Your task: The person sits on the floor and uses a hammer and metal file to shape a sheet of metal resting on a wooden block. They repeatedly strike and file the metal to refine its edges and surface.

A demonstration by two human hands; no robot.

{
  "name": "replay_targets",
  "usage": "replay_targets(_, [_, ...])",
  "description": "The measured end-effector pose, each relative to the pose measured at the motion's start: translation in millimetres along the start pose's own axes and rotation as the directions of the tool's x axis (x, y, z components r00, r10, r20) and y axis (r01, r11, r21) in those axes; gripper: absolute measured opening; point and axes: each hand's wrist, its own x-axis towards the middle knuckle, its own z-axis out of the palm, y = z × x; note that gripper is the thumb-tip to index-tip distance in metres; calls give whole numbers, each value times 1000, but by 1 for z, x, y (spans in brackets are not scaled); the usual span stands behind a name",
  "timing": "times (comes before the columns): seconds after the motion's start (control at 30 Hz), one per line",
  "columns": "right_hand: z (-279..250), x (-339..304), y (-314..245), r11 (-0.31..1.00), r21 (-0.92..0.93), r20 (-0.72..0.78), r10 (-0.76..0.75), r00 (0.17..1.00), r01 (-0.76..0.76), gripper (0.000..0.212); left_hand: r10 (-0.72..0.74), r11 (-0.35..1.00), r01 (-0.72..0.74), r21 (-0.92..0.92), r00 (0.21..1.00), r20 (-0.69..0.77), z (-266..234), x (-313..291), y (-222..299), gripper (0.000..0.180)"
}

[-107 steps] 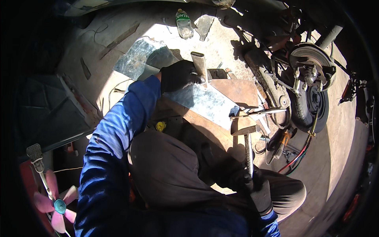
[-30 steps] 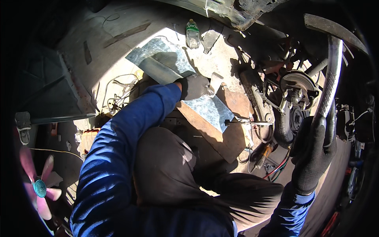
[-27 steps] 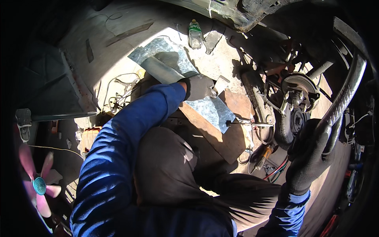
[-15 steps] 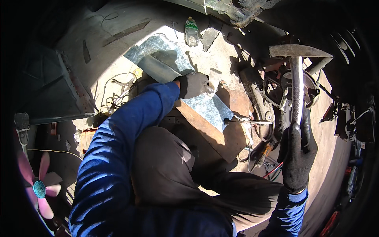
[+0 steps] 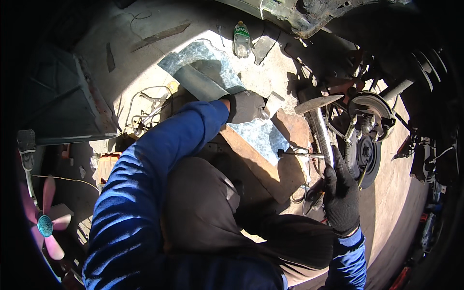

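My right hand (image 5: 342,200), in a black glove, grips the shaft of a hammer (image 5: 319,104) that has a long, pointed head. The hammer is raised, its head right of my other hand. My left hand (image 5: 245,107), also gloved, is closed around a flat metal piece with a wide end (image 5: 274,103), and its lower part is hidden in the fist. Under that hand lies a shiny sheet of metal (image 5: 258,137), bent up along its far part. The sheet rests on a wooden board (image 5: 246,157) in front of my knees.
A clear plastic bottle (image 5: 241,42) with a green label stands beyond the sheet. To the right are a wheel hub (image 5: 371,116) and a small tyre (image 5: 366,159). Cables and clamps (image 5: 150,113) lie at left, near a pink-bladed fan (image 5: 45,224). A vehicle body (image 5: 295,17) overhangs the far edge.
My right hand has brought the hammer left and down, toward my left hand. My left hand keeps its hold on the flat metal piece, and the whole view has shifted slightly.
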Motion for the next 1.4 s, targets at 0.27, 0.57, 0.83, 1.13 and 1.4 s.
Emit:
replay_targets(0.27, [-49, -15, -75, 936, 222, -645, -70, 761, 275, 48, -43, 983, 42, -179, 999, 2, -1, -2, 8, 38])
replay_targets(0.57, [7, -1, 1, 977, -135, 3, -165, 986, 164, 53, 148, 975, -141, 173, 989, -28, -1, 9, 2, 28])
replay_targets(0.83, [-32, -19, -41, 953, 296, -319, 28, 947, 71, 49, -8, 976, -1, -216, 999, -42, 7, 0, 9, 39])
replay_targets(1.13, [-4, -1, -37, 965, 161, -228, -168, 959, 207, 42, 359, 898, -339, 280, 933, -21, 8, 11, 6, 28])
replay_targets(1.4, [-22, -14, -29, 967, 253, -170, 39, 985, 6, 35, -39, 989, 47, -143, 997, 61, 3, 9, 6, 42])
